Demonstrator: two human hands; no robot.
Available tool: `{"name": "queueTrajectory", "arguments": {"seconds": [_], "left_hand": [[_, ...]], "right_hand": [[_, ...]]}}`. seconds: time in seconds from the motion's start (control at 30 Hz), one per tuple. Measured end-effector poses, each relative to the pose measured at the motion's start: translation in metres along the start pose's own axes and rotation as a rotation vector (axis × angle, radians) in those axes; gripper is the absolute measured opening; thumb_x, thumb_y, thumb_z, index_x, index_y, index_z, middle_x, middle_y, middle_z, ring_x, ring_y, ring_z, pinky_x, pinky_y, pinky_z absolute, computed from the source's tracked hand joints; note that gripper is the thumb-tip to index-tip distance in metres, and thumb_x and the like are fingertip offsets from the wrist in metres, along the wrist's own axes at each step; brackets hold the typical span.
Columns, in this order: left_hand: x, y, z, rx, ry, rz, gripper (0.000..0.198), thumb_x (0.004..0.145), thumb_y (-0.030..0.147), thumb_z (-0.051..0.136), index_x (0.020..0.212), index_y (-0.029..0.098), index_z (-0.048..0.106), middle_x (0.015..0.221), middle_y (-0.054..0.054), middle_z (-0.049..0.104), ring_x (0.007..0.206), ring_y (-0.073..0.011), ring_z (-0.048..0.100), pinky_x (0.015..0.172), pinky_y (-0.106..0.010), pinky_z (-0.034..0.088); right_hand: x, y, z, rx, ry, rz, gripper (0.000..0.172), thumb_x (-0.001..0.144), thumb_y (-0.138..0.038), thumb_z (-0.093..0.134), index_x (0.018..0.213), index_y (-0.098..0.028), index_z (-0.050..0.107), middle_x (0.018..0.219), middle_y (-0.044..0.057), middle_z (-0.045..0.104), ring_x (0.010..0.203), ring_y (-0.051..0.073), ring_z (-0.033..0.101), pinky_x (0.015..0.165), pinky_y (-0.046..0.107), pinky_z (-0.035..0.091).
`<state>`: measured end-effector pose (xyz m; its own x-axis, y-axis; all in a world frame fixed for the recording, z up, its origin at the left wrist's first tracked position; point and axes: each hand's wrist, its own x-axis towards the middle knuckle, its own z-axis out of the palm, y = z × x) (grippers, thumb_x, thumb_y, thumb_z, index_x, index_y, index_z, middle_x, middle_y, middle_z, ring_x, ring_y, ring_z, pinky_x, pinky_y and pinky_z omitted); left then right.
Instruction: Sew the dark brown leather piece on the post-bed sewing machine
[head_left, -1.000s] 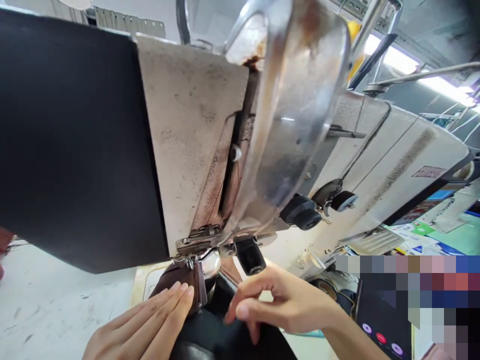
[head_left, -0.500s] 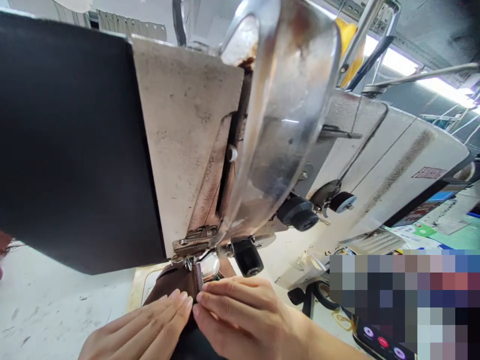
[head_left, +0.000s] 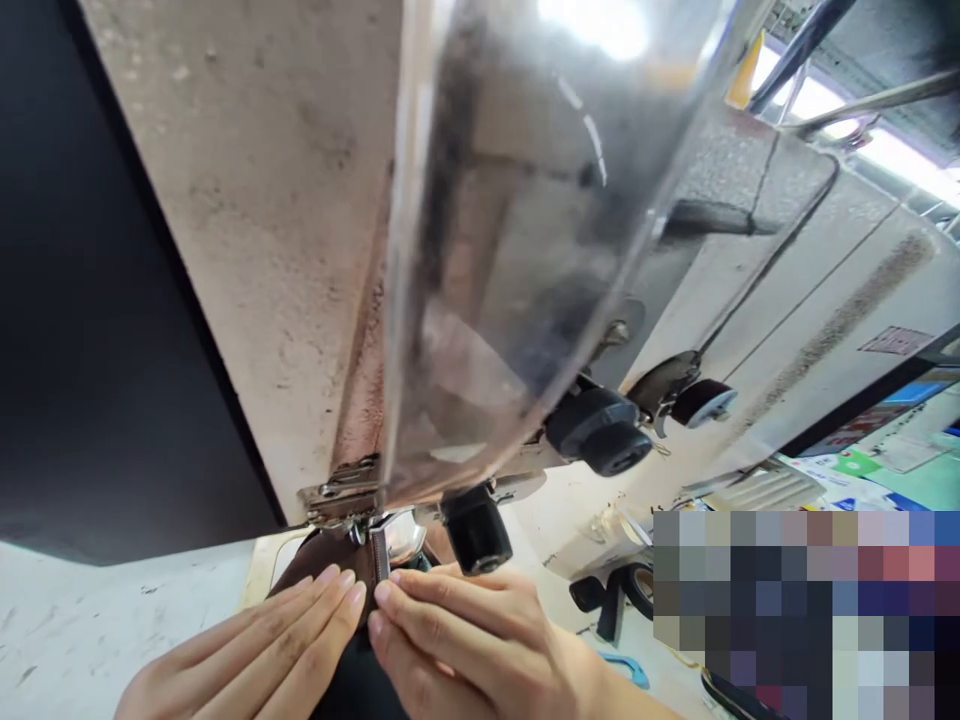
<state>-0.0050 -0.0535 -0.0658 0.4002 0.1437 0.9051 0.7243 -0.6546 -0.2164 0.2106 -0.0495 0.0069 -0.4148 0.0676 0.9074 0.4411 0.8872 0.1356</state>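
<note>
A sewing machine (head_left: 247, 200) fills the upper part of the head view. Under its needle area lies brown fabric (head_left: 319, 558), with a zipper (head_left: 380, 556) running along it toward me. My left hand (head_left: 251, 650) rests on the fabric left of the zipper, fingers stretched out and side by side. On the other side, my right hand (head_left: 472, 635) pinches the zipper's near end between thumb and fingers. The two hands' fingertips are close together just in front of the presser foot, and black cloth shows below them.
A clear guard (head_left: 525, 250) and black knobs (head_left: 480, 530) overhang the hands. A dark panel (head_left: 97, 350) is at left. On the white table to the right are a black roll (head_left: 640, 590) and a light blue object (head_left: 628, 668). A blurred-out patch covers the lower right.
My view has moved closer to the machine, which looks larger. Both hands appear slightly further left and keep their places on the fabric and zipper. The light blue object has come into view.
</note>
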Motion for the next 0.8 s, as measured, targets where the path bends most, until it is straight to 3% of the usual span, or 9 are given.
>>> {"name": "queueTrajectory", "arguments": {"seconds": [0.13, 0.47, 0.63, 0.8], "left_hand": [[0.005, -0.007, -0.002, -0.019, -0.010, 0.011, 0.049, 0.100, 0.038, 0.031, 0.137, 0.020, 0.058, 0.114, -0.005, 0.074, 0.100, -0.0206, 0.073, 0.095, -0.029, 0.059], [0.031, -0.010, -0.004, -0.015, -0.029, 0.021, 0.052, 0.102, 0.042, 0.030, 0.146, 0.023, 0.050, 0.112, -0.003, 0.075, 0.094, -0.0172, 0.075, 0.093, -0.026, 0.059], [0.037, -0.019, -0.014, -0.071, -0.151, 0.051, 0.050, 0.100, 0.024, 0.034, 0.148, 0.024, 0.046, 0.116, -0.002, 0.074, 0.103, -0.0148, 0.072, 0.097, -0.024, 0.057], [0.038, -0.030, -0.021, -0.130, -0.199, 0.084, 0.053, 0.098, 0.015, 0.035, 0.149, 0.024, 0.044, 0.121, 0.000, 0.072, 0.109, -0.0128, 0.070, 0.102, -0.023, 0.053]], "right_hand": [[0.003, 0.001, -0.003, -0.026, -0.017, 0.045, 0.022, 0.091, -0.001, 0.061, 0.074, -0.011, 0.073, 0.071, 0.000, 0.076, 0.057, 0.010, 0.070, 0.051, 0.024, 0.054], [-0.005, 0.015, -0.005, -0.071, -0.192, -0.088, 0.016, 0.095, -0.007, 0.061, 0.088, -0.012, 0.074, 0.087, 0.006, 0.077, 0.078, 0.014, 0.074, 0.083, 0.025, 0.063], [-0.007, 0.024, 0.001, -0.033, -0.230, -0.066, 0.017, 0.094, -0.006, 0.061, 0.085, -0.013, 0.073, 0.087, 0.007, 0.076, 0.084, 0.015, 0.073, 0.091, 0.026, 0.061], [-0.006, 0.024, 0.001, 0.022, -0.117, -0.006, 0.024, 0.099, -0.006, 0.051, 0.087, -0.010, 0.072, 0.089, 0.009, 0.078, 0.083, 0.016, 0.074, 0.091, 0.027, 0.061]]}}
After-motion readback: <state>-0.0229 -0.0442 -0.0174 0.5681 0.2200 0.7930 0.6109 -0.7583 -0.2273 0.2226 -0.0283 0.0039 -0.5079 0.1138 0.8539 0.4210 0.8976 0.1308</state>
